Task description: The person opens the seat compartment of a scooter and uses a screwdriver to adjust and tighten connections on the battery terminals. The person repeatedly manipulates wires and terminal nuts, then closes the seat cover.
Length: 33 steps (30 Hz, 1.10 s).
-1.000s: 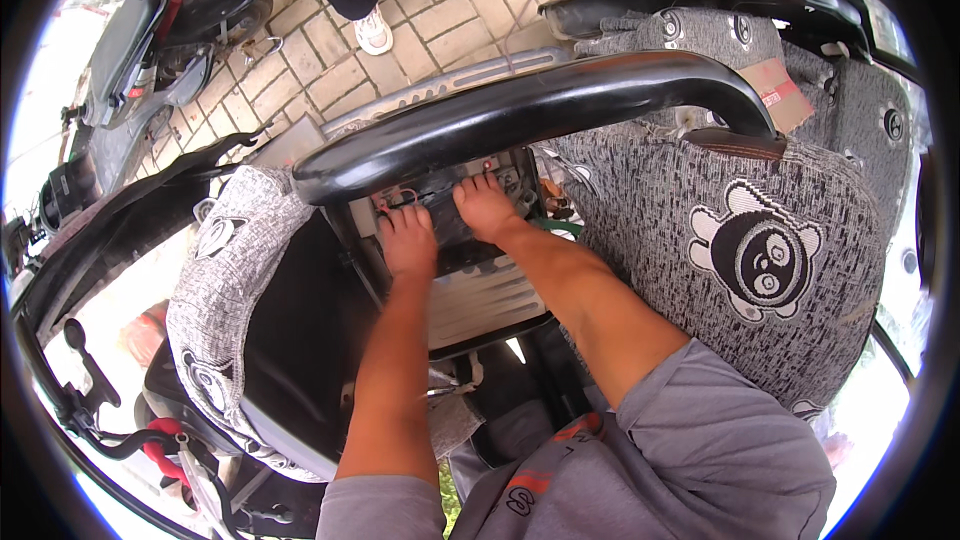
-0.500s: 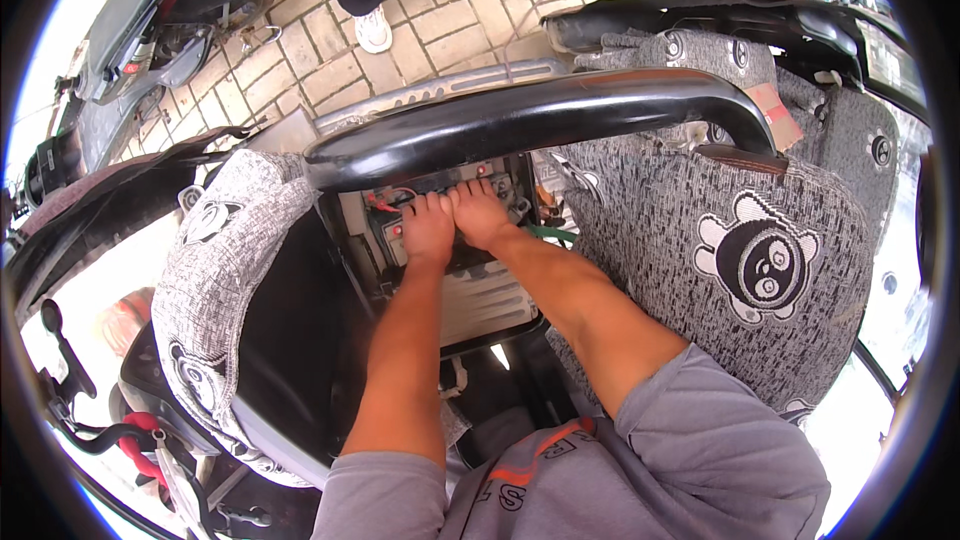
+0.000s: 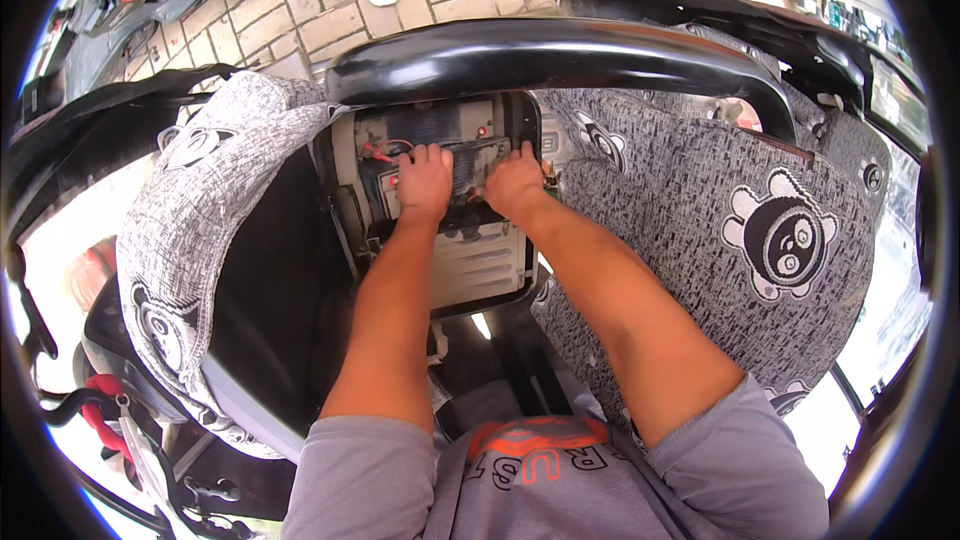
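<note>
Right hand [image 3: 514, 185] has parted from left hand [image 3: 426, 182]. Dark block [image 3: 468, 170] lies lengthwise left-to-right; I can't tell their grip.

The dark, boxy battery [image 3: 466, 168] lies between the left hand's fingers [image 3: 433, 154] and the right hand's fingers [image 3: 526, 153], partly hidden by them. Its red spot [image 3: 393, 180] shows just left of the left fingers.

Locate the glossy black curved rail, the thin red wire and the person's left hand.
Glossy black curved rail [image 3: 550, 52]: head view, its middle.
Thin red wire [image 3: 378, 152]: head view, left part.
Left hand [image 3: 425, 183]: head view, back.
</note>
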Tool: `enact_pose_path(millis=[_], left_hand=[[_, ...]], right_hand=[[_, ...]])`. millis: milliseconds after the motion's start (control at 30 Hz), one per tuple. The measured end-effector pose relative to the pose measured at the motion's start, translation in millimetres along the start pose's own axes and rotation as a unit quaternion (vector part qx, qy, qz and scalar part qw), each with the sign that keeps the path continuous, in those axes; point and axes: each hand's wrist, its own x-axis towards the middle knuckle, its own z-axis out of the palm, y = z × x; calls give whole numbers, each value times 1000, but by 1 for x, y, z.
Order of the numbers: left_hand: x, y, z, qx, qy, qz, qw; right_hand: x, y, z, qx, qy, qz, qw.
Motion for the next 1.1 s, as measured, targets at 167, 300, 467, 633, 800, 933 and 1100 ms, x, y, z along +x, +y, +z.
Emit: enact_pose_path(millis=[167, 300, 467, 633, 800, 933, 1100], left_hand=[[-1, 1, 3, -3, -3, -8, 1000], [1, 3, 4, 2, -11, -16, 1000], [1, 4, 8, 6, -2, -21, 1000], [3, 6, 18, 24, 48, -39, 998], [5, 7, 16, 29, 15, -23, 999], [5, 3, 9, 24, 3, -14, 1000], [4, 8, 13, 43, -15, -25, 999]], right_hand=[[1, 14, -27, -46, -17, -26, 998], [12, 17, -20, -67, -23, -43, 997], [19, 27, -36, -46, -41, -86, 994], [23, 29, -37, -8, -48, -83, 995], [21, 30, -35, 2, 20, -47, 999], [13, 25, -54, -48, -42, -38, 997], [14, 26, -45, -26, 32, -26, 999]])
